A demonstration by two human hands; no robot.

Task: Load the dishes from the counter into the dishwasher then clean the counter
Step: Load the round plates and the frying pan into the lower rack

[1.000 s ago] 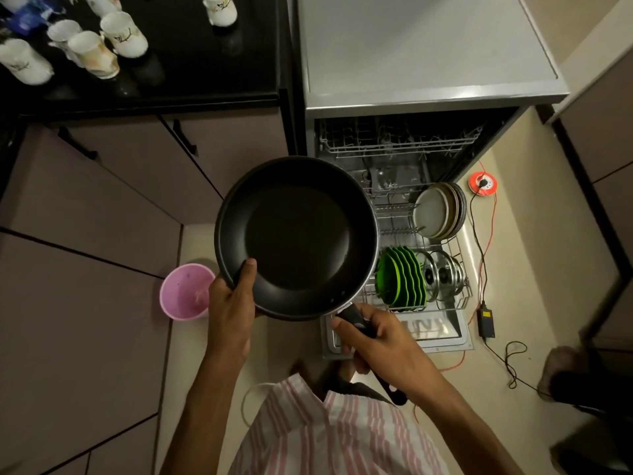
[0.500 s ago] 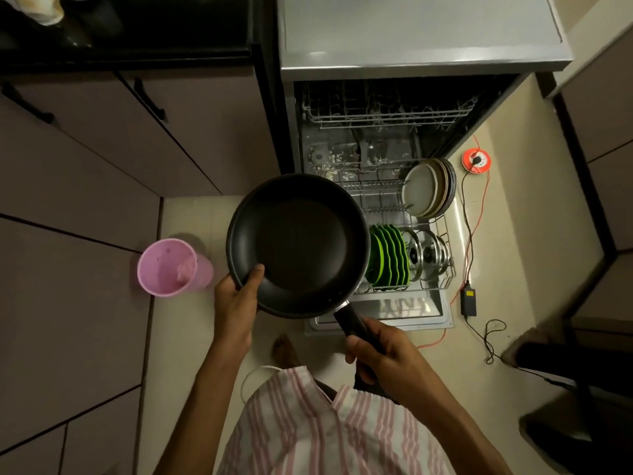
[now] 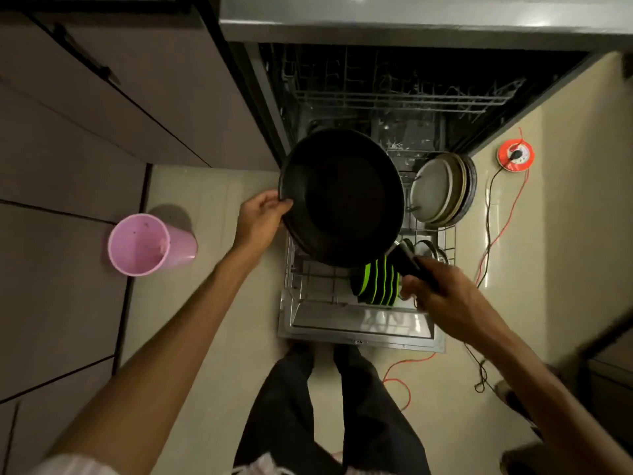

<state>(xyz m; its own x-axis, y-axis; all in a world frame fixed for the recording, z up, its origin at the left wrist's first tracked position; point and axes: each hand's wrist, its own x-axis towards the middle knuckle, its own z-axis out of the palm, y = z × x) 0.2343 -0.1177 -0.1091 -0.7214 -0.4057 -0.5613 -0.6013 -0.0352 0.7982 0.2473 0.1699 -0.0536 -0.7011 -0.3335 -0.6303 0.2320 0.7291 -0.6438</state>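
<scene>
Pan [image 3: 342, 197] hangs over rack [image 3: 308, 279], green plates [image 3: 376, 284] seemingly just beneath.

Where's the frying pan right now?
In the head view's centre, the pan is held over the lower rack, left hand on its rim, right hand on its handle.

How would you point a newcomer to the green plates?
Find the open dishwasher and its pulled-out lower rack. At the rack's front, just under the black pan, the green plates stand on edge in a row, bright beside the pale plates farther back.
</scene>
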